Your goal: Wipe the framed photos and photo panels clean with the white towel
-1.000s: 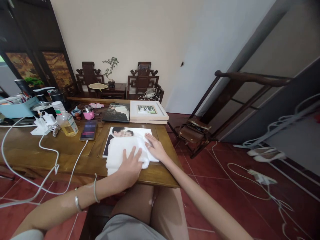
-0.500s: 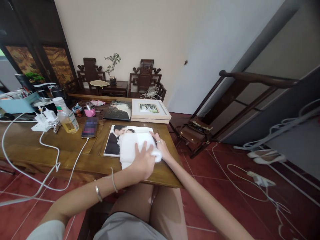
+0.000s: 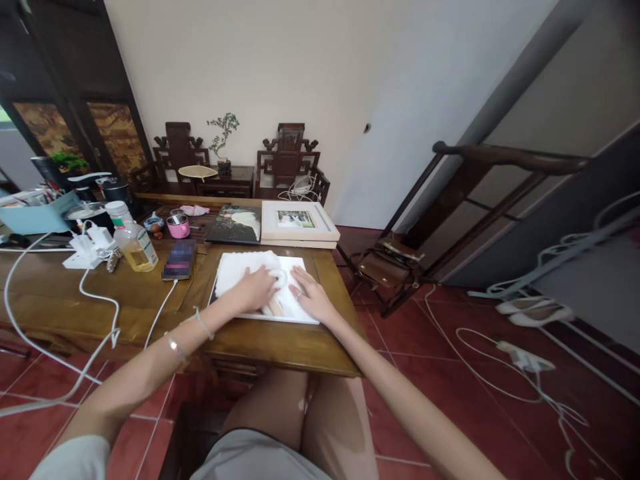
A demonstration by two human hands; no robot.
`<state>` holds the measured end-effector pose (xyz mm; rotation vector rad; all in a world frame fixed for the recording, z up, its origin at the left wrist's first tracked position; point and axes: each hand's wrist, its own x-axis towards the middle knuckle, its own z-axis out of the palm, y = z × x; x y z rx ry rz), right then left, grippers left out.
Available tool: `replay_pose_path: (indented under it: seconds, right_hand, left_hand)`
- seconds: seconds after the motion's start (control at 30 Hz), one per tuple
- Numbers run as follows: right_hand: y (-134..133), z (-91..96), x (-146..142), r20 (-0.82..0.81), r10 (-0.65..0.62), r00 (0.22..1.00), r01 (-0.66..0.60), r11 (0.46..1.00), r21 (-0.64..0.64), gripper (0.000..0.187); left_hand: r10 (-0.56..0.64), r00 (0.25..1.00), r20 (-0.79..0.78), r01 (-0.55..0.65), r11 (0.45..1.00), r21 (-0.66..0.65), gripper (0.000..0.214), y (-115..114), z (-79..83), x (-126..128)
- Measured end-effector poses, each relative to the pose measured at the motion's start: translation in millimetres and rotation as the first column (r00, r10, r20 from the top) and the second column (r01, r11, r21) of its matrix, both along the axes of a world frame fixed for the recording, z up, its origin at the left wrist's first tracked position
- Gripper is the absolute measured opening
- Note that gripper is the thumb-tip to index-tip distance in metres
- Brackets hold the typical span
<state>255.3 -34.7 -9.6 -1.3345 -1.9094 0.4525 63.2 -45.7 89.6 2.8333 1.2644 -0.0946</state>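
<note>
A white cloth [image 3: 236, 270] lies spread over the left part of a photo panel [image 3: 295, 316] on the wooden table. My left hand [image 3: 256, 289] presses down on the cloth and grips it, with a bunched fold showing beside the fingers. My right hand [image 3: 311, 293] rests flat on the panel's right side, fingers stretched out, holding nothing. Most of the panel's picture is hidden under the cloth and hands.
Behind the panel lie a dark photo panel [image 3: 234, 224] and a white framed photo [image 3: 300, 223]. To the left are a phone [image 3: 179, 259] on a cable, a bottle [image 3: 134, 240], a pink cup [image 3: 178, 225] and a power strip [image 3: 85, 251]. A wooden chair [image 3: 450, 193] stands at right.
My left hand has slid the cloth leftward and away from me across the panel, leaving its right side bare. My right hand has shifted slightly left, onto the panel's right side.
</note>
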Motion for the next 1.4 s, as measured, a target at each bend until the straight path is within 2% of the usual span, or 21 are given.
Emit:
replay_pose_path:
  seconds: [0.1, 0.17, 0.27, 0.33, 0.43, 0.63, 0.73, 0.8, 1.0, 1.1, 1.2, 1.4]
  right_hand:
    - [-0.8, 2.2, 0.0, 0.03, 0.015, 0.999, -0.015, 0.999, 0.031, 0.047]
    - [-1.6, 3.7, 0.1, 0.045, 0.025, 0.999, -0.027, 0.998, 0.059, 0.045]
    - [-2.0, 4.0, 0.5, 0.055, 0.023, 0.998, -0.026, 0.998, 0.064, 0.044]
    - [-1.9, 3.2, 0.8, 0.044, 0.012, 0.999, -0.014, 0.999, 0.046, 0.044]
    - [-1.9, 2.3, 0.7, 0.017, -0.009, 1.0, 0.009, 1.0, 0.003, 0.046]
    - [-2.7, 4.5, -1.2, -0.014, -0.02, 1.0, 0.02, 1.0, -0.018, 0.047]
    - [-2.7, 4.7, -2.0, -0.02, -0.026, 0.999, 0.026, 0.999, -0.022, 0.046]
    - [-2.6, 4.2, -2.1, -0.018, -0.024, 1.0, 0.023, 0.999, -0.026, 0.046]
    - [-2.4, 2.5, -0.9, -0.012, 0.0, 1.0, 0.0, 1.0, -0.014, 0.047]
    - [-2.5, 2.3, -0.4, -0.02, 0.002, 1.0, -0.002, 1.0, -0.015, 0.047]
    - [-2.4, 2.6, -0.2, -0.014, 0.001, 1.0, -0.001, 1.0, -0.014, 0.047]
    - [-2.4, 3.6, 0.7, -0.02, 0.01, 1.0, -0.01, 1.0, -0.026, 0.047]
  left_hand:
    - [-0.111, 0.983, 0.145, 0.115, 0.993, -0.022, 0.033, 49.0, -5.5, 16.5]
    - [-0.158, 0.959, 0.236, 0.172, 0.984, -0.042, 0.038, 68.5, -9.8, 33.3]
    - [-0.141, 0.953, 0.268, 0.168, 0.982, -0.083, 0.045, 78.7, -12.6, 53.4]
    - [-0.096, 0.966, 0.241, 0.119, 0.989, -0.083, 0.045, 77.9, -12.1, 54.7]
    - [-0.042, 0.979, 0.197, 0.05, 0.998, -0.039, 0.039, 74.3, -10.3, 32.5]
    - [0.062, 0.981, 0.182, -0.07, 0.997, 0.043, 0.039, 71.1, -15.9, -54.4]
    - [0.075, 0.976, 0.206, -0.091, 0.994, 0.066, 0.038, 53.5, -24.3, -83.6]
    - [0.049, 0.973, 0.225, -0.064, 0.996, 0.06, 0.038, 29.0, -29.5, -91.9]
    - [-0.035, 0.971, 0.237, 0.023, 0.998, 0.051, 0.037, -69.3, -32.0, -87.1]
    - [-0.06, 0.969, 0.238, 0.054, 0.998, 0.035, 0.036, -89.4, -31.0, -83.1]
    - [-0.043, 0.972, 0.232, 0.039, 0.999, 0.02, 0.036, -71.5, -31.3, -80.7]
    - [0.015, 0.979, 0.202, -0.021, 0.999, 0.028, 0.035, 24.0, -24.4, -71.3]
